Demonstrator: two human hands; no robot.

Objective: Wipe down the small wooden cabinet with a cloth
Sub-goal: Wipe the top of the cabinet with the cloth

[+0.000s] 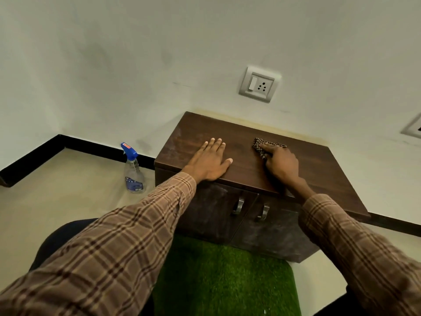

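Plaid sleeves (118, 254) fill the near foreground, both arms reaching forward over a green turf mat (225, 279) to the small wooden cabinet (319, 176) set against the wall. Left hand (208, 161) lies flat near the left front edge of the cabinet top, fingers straight and released, holding nothing; reads as a brace. Right hand (281, 161) presses a checked cloth (262, 144) onto the top, right of centre and toward the back; fingers curled over the bunched fabric, gripping it. Cloth is wadded small, so only a narrow patch touches the wood. Pale dusty smears show at the top's left rear corner and on the left door. To do this step well, judged from here: spread the cloth flatter under the palm, run long overlapping strokes along the grain from the back edge to the front, and shift the bracing hand so its patch gets wiped too. The doors and two metal handles (250, 208) look untouched. A spray bottle (133, 169) stands on the floor just left of the cabinet, near the skirting. A wall socket (259, 84) sits above.
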